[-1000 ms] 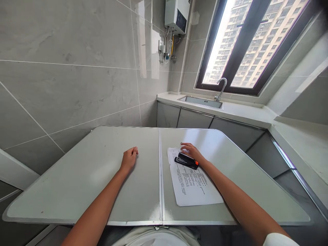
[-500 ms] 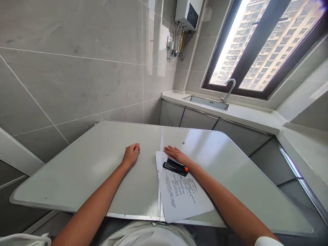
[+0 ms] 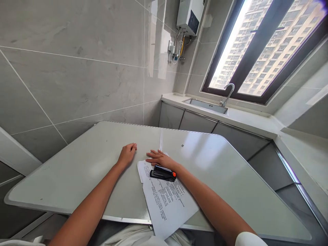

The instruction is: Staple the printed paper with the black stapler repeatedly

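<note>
My right hand point(image 3: 161, 159) lies flat with its fingers spread over the top edge of the printed paper point(image 3: 164, 205). A black stapler point(image 3: 163, 173) with an orange end rests on that paper, just below my right hand. The paper's lower corner hangs over the near edge of the table. My left hand point(image 3: 127, 153) rests on the tabletop to the left of the paper, its fingers curled closed; what they hold, if anything, is hidden.
The pale folding table point(image 3: 66, 181) has a seam down its middle. A small dark mark or piece point(image 3: 182, 145) lies beyond my right hand. Behind stand a counter with a sink point(image 3: 207, 105), a faucet point(image 3: 229, 93) and a window.
My right hand, the paper and the stapler have moved left together, toward my left hand. The right fingers are more spread. My left hand has hardly moved.
</note>
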### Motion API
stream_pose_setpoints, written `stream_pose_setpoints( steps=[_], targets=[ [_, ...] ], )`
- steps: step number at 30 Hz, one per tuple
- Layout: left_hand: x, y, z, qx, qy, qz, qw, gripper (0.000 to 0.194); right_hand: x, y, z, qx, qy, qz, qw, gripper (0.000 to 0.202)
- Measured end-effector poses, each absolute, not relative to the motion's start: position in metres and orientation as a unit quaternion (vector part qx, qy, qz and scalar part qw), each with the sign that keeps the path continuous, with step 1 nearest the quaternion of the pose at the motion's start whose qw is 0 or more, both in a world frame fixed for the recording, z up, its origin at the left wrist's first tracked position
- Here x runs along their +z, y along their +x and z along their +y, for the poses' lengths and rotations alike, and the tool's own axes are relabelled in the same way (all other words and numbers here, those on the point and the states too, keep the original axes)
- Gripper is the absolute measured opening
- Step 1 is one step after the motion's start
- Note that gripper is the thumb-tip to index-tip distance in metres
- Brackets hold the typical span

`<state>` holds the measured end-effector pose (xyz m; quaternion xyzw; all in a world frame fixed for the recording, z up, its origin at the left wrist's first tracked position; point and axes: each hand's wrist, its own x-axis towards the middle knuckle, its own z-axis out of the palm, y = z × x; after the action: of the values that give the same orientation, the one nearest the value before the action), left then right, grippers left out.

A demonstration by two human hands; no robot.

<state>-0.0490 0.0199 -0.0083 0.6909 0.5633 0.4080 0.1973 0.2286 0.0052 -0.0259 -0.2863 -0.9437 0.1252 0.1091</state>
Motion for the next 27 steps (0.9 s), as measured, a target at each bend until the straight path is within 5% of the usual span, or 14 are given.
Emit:
stream_pose_setpoints(
  steps=[9,15,19,27],
  targets=[
    [-0.02,-0.123,0.054,0.458,0.619,0.567,0.295,0.039,-0.026,0.129,0.029,0.1,-0.452,-0.878,0.121,0.045],
    [-0.03,-0.119,0.054,0.359,0.74,0.537,0.188,0.036,-0.021,0.092,0.032,0.091,-0.447,-0.871,0.182,0.038],
    [-0.032,-0.112,0.047,0.299,0.758,0.569,0.112,0.026,-0.015,0.141,0.038,0.075,-0.547,-0.794,0.256,0.033],
    [-0.032,-0.105,0.046,0.255,0.76,0.592,0.082,0.02,-0.008,0.339,0.035,0.011,-0.702,-0.658,0.271,0.033]
  ],
)
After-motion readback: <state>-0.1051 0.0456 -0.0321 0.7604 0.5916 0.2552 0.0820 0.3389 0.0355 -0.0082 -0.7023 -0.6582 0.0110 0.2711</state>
